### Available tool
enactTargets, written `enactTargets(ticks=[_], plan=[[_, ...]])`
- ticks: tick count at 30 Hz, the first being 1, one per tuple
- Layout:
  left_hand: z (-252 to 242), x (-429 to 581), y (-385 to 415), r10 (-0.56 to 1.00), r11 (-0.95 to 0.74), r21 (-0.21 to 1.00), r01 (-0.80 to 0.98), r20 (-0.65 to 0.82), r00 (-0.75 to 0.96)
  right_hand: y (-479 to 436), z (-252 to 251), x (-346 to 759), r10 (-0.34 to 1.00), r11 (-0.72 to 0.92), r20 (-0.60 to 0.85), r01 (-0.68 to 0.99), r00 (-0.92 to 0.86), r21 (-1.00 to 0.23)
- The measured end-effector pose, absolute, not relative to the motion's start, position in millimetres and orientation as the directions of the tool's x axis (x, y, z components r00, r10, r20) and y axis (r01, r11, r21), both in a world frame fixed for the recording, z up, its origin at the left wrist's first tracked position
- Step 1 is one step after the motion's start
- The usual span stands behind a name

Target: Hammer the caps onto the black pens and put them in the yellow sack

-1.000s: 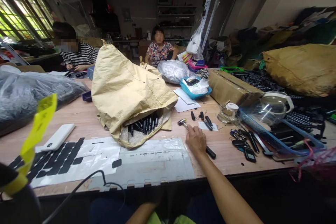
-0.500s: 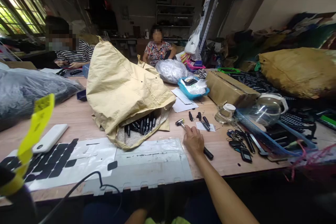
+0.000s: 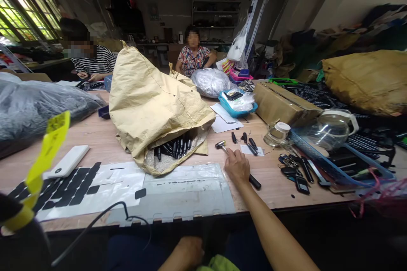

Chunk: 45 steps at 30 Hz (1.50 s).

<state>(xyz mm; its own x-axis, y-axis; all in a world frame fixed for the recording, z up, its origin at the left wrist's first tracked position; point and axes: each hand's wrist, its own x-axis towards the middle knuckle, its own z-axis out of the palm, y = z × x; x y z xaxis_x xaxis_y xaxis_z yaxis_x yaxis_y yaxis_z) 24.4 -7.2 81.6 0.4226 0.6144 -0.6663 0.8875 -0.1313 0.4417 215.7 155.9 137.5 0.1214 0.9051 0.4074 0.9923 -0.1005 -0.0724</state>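
My right hand (image 3: 237,167) is closed over the shaft of a small hammer (image 3: 220,145) lying on the table. The hammer's head points away to the left, and its black grip (image 3: 255,182) sticks out on the near side of my wrist. Down below the table edge, over my lap, is my left hand (image 3: 190,249); shadow hides its fingers. Left of the hammer, a big cream paper sack (image 3: 159,106) lies with its mouth toward me, showing several black pen-like parts (image 3: 174,147). Just beyond my right hand are loose black parts (image 3: 252,146) and a white slip.
A grey plate (image 3: 187,194) and a sheet of black stickers (image 3: 76,186) lie along the front edge. Keys (image 3: 289,165), a glass jar (image 3: 276,133), a blue tray (image 3: 337,161) and a cardboard box (image 3: 286,103) stand right. Two people (image 3: 195,53) sit across the table.
The view has shifted slightly, so the table sits a little higher and more to the right. My left hand shows more at the bottom. My right hand stays on the hammer.
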Motion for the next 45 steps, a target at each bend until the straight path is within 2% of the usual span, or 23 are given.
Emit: enactTargets(ticks=[2,3,5,6,7,8,10,12,13,15,19,23,27,29,32,35,45], plan=[[112,22,-7,0.592,-0.188,0.387,0.902,-0.689,0.419,156,138,216,0.904,-0.102,0.408,0.992,0.123,-0.072],[131,20,-4,0.576,-0.222,0.436,0.872,-0.663,0.478,155,138,216,0.903,-0.102,0.411,0.992,0.122,-0.07],[170,13,10,0.524,-0.198,0.677,0.708,-0.537,0.66,156,137,216,0.899,-0.1,0.421,0.993,0.117,-0.063],[188,8,21,0.556,-0.164,0.772,0.614,-0.442,0.704,156,136,217,0.897,-0.098,0.427,0.993,0.114,-0.058],[201,3,35,0.645,-0.139,0.821,0.554,-0.35,0.679,157,135,217,0.895,-0.096,0.432,0.994,0.111,-0.054],[211,-1,51,0.764,-0.128,0.831,0.542,-0.266,0.589,157,134,217,0.894,-0.095,0.434,0.994,0.108,-0.051],[220,-10,87,0.968,-0.066,0.769,0.636,-0.105,0.227,158,133,218,0.896,-0.094,0.432,0.995,0.104,-0.045],[216,-18,121,0.99,0.037,0.669,0.743,0.079,-0.121,159,132,218,0.899,-0.096,0.425,0.994,0.105,-0.042],[212,-22,137,0.962,0.095,0.626,0.774,0.142,-0.233,159,132,217,0.9,-0.097,0.422,0.994,0.106,-0.042],[203,-27,160,0.911,0.203,0.565,0.8,0.191,-0.366,159,133,217,0.9,-0.096,0.423,0.994,0.106,-0.044],[189,-29,178,0.885,0.327,0.49,0.808,0.141,-0.443,159,133,216,0.899,-0.089,0.426,0.995,0.103,-0.051],[186,-34,175,0.883,0.348,0.476,0.808,0.125,-0.453,158,135,215,0.906,-0.093,0.409,0.994,0.108,-0.056],[188,-43,161,0.87,0.231,0.556,0.798,0.249,-0.426,158,135,214,0.915,-0.095,0.388,0.994,0.108,-0.052],[186,-42,151,0.918,0.073,0.603,0.795,0.27,-0.29,158,135,214,0.915,-0.098,0.389,0.994,0.109,-0.049],[179,-32,138,0.98,-0.173,0.664,0.728,0.19,0.059,158,136,213,0.91,-0.092,0.402,0.995,0.104,-0.047],[167,-19,130,0.961,-0.26,0.694,0.672,0.121,0.247,158,136,213,0.908,-0.094,0.404,0.994,0.109,-0.056],[150,-12,128,0.97,-0.239,0.731,0.64,0.142,0.199,158,138,211,0.919,-0.123,0.365,0.988,0.15,-0.095]])
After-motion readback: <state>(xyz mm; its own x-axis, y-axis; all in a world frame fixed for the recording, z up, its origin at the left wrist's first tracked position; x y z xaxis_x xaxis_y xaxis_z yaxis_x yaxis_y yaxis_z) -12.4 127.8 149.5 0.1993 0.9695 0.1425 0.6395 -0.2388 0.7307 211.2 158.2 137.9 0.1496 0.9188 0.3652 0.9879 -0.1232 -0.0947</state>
